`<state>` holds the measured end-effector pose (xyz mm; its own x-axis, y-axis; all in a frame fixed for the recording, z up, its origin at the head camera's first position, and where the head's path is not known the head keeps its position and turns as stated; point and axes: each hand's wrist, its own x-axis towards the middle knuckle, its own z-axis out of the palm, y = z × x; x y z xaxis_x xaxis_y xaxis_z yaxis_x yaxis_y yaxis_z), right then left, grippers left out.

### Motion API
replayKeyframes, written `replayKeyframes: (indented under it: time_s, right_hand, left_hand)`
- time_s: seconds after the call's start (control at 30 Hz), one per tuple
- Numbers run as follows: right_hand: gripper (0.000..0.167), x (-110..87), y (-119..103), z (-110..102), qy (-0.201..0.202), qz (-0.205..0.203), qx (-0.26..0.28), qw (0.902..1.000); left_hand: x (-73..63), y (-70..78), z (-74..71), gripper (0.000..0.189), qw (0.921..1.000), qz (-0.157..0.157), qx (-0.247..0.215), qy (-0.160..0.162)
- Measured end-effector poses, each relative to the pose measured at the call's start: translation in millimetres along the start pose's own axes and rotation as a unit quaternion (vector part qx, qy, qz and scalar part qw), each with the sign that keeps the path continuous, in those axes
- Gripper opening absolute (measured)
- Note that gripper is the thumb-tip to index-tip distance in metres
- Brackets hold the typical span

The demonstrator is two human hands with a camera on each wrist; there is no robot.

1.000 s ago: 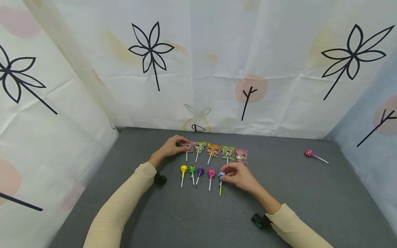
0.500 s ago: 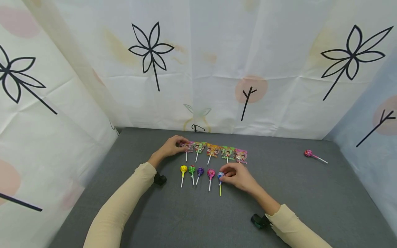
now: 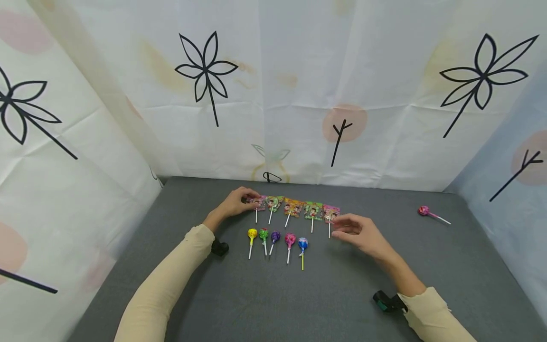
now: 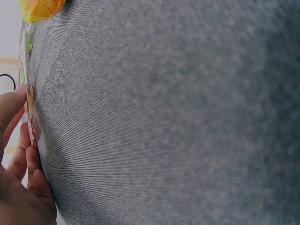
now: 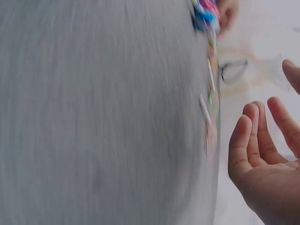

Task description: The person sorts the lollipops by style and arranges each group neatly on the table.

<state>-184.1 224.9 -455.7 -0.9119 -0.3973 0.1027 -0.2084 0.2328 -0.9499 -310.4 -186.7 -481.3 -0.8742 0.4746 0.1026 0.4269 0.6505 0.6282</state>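
My left hand (image 3: 235, 202) pinches the leftmost flat lollipop in a pink wrapper (image 3: 261, 203), at the far left of a row of flat wrapped lollipops. In the left wrist view its thumb lies on the wrapper beside the white stick (image 4: 26, 56). My right hand (image 3: 361, 232) holds nothing, its fingers spread and thumb apart, close to the rightmost pink flat lollipop (image 3: 330, 213). Nearer me is a row of round lollipops: yellow (image 3: 252, 233), green (image 3: 263, 234), purple (image 3: 275, 236), pink (image 3: 290, 238) and blue (image 3: 303, 243), the blue one having a yellow-green stick.
Between the end packets lie flat lollipops in green (image 3: 274, 202), orange (image 3: 293, 207) and green (image 3: 313, 210) wrappers. A separate pink round lollipop (image 3: 423, 210) lies far right on the grey table (image 3: 265, 304). Patterned white cloth (image 3: 295, 95) stands behind and at both sides.
My right hand has let go of the blue round lollipop and moved right and slightly away from me. That lollipop stays at the row's right end. My left hand keeps its place.
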Motion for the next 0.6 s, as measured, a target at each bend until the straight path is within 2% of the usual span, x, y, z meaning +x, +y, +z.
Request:
replayKeyframes:
  time_s: [0.23,0.43,0.6]
  right_hand:
    - [0.036,-18.8,13,-45,0.059,-0.015,-0.042,0.9973]
    - [0.038,-38.4,28,-84,0.116,0.020,-0.113,0.9865]
    - [0.039,-54.6,36,-110,0.146,0.028,-0.137,0.9793]
  left_hand:
    - [-1.3,-0.1,1.0,0.028,1.0000,-0.003,-0.002,0.003]
    - [-2.4,0.6,0.2,0.028,0.9999,-0.001,-0.010,0.005]
    - [-1.7,-1.3,0.9,0.028,0.9999,0.012,-0.003,0.004]
